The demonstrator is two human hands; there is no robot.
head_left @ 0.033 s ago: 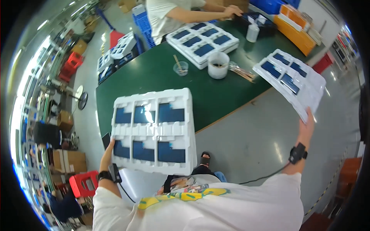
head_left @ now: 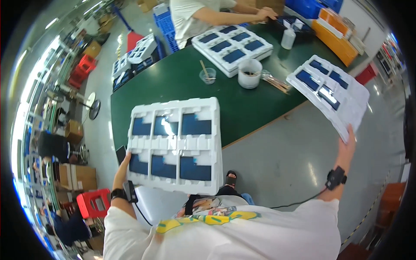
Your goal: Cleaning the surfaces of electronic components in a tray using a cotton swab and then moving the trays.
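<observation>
On the left I hold a thick white plastic tray point(head_left: 175, 144), possibly stacked, with several dark blue rectangular panels point(head_left: 196, 168) in its compartments. My left hand point(head_left: 124, 164) grips its left edge; the fingers are mostly hidden behind it. Out to the right, my right hand point(head_left: 350, 135) pinches the near corner of a thinner white tray point(head_left: 352, 104). That one is tilted beyond the table's edge, with several dark blue panels point(head_left: 307, 80) at its far end and a bare white near part. Both wrists wear black bands with cables.
The green table point(head_left: 173, 86) bears a white tray stack point(head_left: 223, 58), a white tub point(head_left: 250, 73), a clear cup with a stick point(head_left: 208, 76), bundled wooden sticks point(head_left: 275, 81) and a white bottle point(head_left: 288, 38). Across it a person point(head_left: 216, 17) works. A red stool point(head_left: 93, 203) stands left.
The table and its things sit slightly further right in view. The left tray appears slightly higher. Both hands keep their grips.
</observation>
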